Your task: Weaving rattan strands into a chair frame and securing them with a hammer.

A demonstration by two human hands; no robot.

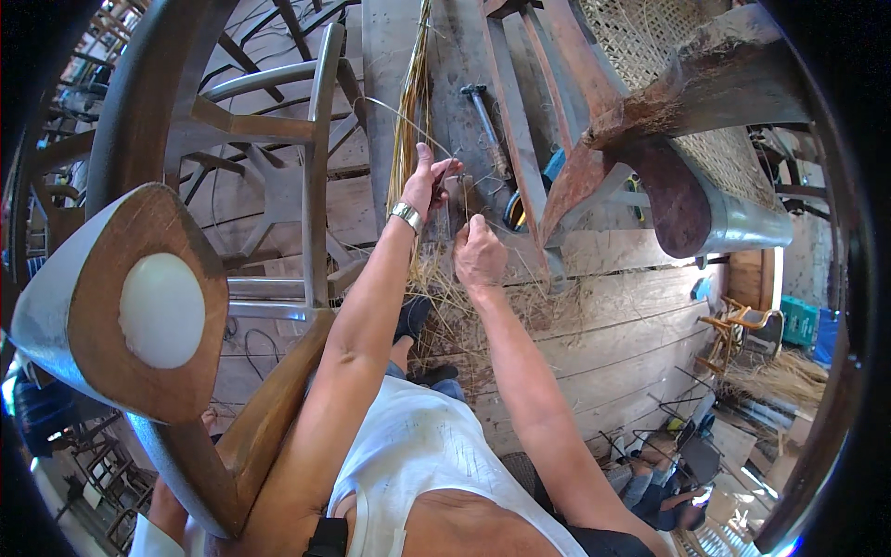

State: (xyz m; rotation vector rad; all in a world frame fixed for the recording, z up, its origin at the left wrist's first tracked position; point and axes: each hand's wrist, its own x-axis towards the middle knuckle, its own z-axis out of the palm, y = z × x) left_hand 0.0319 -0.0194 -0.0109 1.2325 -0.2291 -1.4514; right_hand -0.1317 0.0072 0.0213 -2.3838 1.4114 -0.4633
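Near the middle, my left hand (427, 184) has its thumb raised and its fingers curled, with a thin pale cane strand (401, 114) looping toward its fingertips. Just below and to the right, my right hand (481, 252) is closed in a pinch. A narrow piece of strand stands up from its thumb and finger. Where the strand runs between the two hands is too fine to follow. Beside my left hand a bundle of long yellow-brown cane strands (408, 111) lies along a grey plank. A hammer (488, 130) rests on that plank, beyond my fingers.
A wooden furniture frame with a woven cane panel (729, 162) stands at right. A large curved wooden leg with a white round pad (162, 311) looms at left, before wooden chair frames (269, 176). Loose straw scraps (548, 297) litter the floorboards. Another person (654, 492) sits lower right.
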